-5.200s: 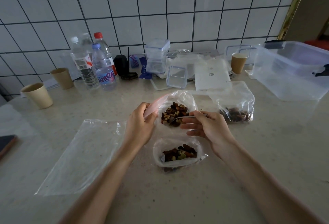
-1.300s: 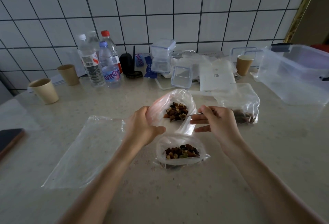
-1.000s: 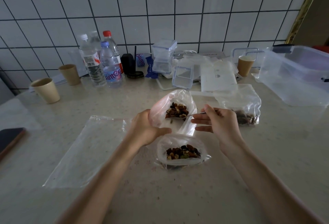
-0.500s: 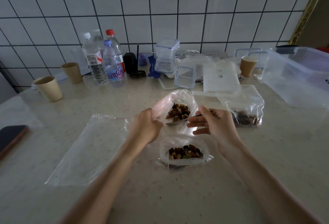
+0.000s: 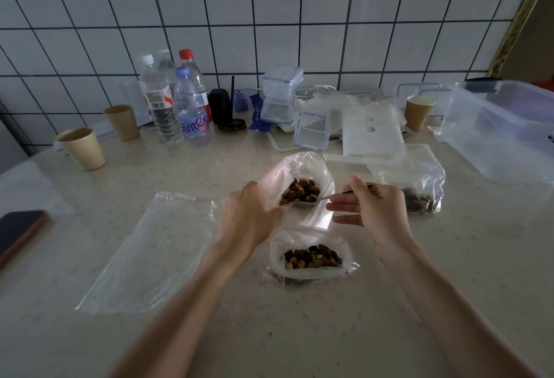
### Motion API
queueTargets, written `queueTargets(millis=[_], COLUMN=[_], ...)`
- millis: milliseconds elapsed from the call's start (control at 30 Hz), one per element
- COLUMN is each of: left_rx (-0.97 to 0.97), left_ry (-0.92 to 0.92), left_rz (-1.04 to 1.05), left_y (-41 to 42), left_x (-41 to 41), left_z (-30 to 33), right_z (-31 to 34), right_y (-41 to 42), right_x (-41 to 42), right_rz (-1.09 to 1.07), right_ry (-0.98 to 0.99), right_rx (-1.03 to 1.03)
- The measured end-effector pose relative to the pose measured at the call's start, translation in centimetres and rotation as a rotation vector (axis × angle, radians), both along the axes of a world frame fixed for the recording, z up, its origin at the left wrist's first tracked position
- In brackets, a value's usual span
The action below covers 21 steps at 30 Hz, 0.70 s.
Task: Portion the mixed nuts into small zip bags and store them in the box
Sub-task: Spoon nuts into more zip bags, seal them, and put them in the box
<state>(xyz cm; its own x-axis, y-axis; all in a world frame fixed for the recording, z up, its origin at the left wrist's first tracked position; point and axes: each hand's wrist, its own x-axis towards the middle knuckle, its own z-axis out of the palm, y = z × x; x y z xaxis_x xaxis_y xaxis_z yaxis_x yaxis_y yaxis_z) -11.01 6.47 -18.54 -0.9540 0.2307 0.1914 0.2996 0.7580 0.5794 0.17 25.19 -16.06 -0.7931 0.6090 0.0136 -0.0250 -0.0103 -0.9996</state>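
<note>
My left hand (image 5: pixel 247 224) grips the left side of a clear bag of mixed nuts (image 5: pixel 299 188) and holds its mouth open above the counter. My right hand (image 5: pixel 374 212) pinches a thin metal spoon (image 5: pixel 332 196) whose tip reaches into that bag among the nuts. In front of it a small zip bag (image 5: pixel 311 257) stands open on the counter with nuts inside. Another bag holding nuts (image 5: pixel 416 185) lies to the right. The big clear storage box (image 5: pixel 503 128) sits at the far right.
An empty flat zip bag (image 5: pixel 153 248) lies at the left, and a phone (image 5: pixel 18 233) at the left edge. Paper cups (image 5: pixel 82 148), water bottles (image 5: pixel 192 104), small lidded containers (image 5: pixel 280 92) and another cup (image 5: pixel 418 110) line the tiled wall.
The spoon has stayed in the raised bag while both hands shifted slightly; the left hand's grip moved down the bag's side. The small bag on the counter has not moved.
</note>
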Motion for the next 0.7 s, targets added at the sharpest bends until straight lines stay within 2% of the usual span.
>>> queueTargets(millis=[267, 533, 700], left_rx=[-0.074, -0.123, -0.095], left_ry=[0.005, -0.087, -0.228], left_rz=[-0.052, -0.118, -0.162], left_y=[-0.8, -0.8, -0.8], left_x=[-0.1, -0.6, -1.4], left_z=[0.5, 0.7, 0.8], right_z=[0.7, 0.5, 0.5], right_y=[0.9, 0.8, 0.8], right_x=[0.2, 0.0, 0.0], right_rz=[-0.024, -0.007, -0.010], right_ry=[0.045, 0.061, 0.065], right_rx=[0.087, -0.010, 0.014])
